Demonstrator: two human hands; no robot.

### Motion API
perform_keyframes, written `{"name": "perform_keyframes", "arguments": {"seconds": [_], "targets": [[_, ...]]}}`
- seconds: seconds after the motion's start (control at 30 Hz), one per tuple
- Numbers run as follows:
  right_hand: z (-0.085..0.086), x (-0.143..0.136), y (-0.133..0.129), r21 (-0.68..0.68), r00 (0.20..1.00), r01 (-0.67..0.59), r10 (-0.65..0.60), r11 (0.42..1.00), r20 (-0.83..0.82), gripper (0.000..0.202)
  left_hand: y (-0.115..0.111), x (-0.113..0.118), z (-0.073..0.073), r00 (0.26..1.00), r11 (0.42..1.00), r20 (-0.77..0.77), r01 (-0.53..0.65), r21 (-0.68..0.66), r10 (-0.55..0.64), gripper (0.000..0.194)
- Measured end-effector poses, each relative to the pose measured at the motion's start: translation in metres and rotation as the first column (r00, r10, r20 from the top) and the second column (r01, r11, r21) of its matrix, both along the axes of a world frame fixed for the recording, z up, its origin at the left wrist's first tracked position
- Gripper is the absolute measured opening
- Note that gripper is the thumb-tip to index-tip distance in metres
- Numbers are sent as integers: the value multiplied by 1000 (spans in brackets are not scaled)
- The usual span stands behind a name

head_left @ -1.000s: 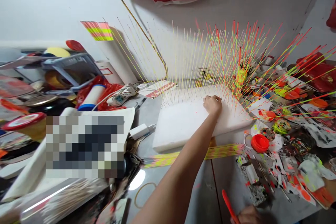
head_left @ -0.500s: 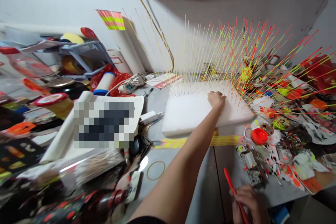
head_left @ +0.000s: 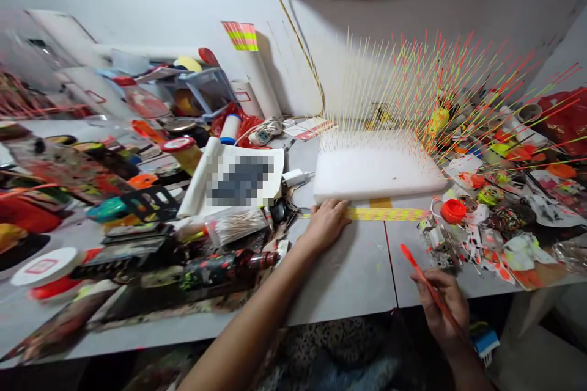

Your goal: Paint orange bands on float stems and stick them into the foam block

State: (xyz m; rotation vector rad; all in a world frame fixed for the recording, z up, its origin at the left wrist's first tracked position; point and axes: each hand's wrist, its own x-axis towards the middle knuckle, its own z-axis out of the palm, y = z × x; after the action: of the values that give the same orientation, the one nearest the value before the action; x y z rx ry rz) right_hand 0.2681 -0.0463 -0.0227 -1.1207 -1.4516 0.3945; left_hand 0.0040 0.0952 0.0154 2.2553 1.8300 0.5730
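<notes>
Head view: no legible writing beside left hand [head_left: 326, 224], foam block [head_left: 376, 172].

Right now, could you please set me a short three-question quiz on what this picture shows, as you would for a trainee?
1. True or false: the left hand rests on top of the white foam block.
2. What does the right hand hold? A) orange cap B) thin orange-red stick C) scissors
3. Fill in: the painted sticks stand pushed into the far part of the ____.

Key:
1. False; it lies on the table at the left end of the flat bundle of yellow-and-orange sticks.
2. B, the thin orange-red stick.
3. Foam block.
</notes>
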Motion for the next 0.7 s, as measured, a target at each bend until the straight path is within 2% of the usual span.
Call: {"name": "perform_keyframes", "arguments": {"seconds": [0.07,0.13,0.3,0.4,0.5,0.6,0.7], "targets": [[4,17,3,-61,996,94,-94,994,7,24,5,-9,-3,1000,1000,-10,-26,8,26,15],[13,40,13,-51,986,167,-166,985,17,28,12,-10,-5,1000,999,0,-25,25,25,14],[55,97,58,-21,940,339,-337,941,59,36,21,-10,-10,995,996,87,53,69,-59,20],[76,120,86,-60,918,357,-339,932,206,42,24,-19,-15,983,991,154,81,104,-97,28],[86,131,110,-69,846,397,-335,915,415,49,27,-25,-21,973,983,194,97,155,-127,33],[87,131,129,-100,788,396,-282,913,547,53,27,-26,-23,975,981,171,116,159,-143,37],[82,127,142,-129,769,382,-237,915,593,52,26,-25,-22,977,979,148,127,157,-151,37]]}}
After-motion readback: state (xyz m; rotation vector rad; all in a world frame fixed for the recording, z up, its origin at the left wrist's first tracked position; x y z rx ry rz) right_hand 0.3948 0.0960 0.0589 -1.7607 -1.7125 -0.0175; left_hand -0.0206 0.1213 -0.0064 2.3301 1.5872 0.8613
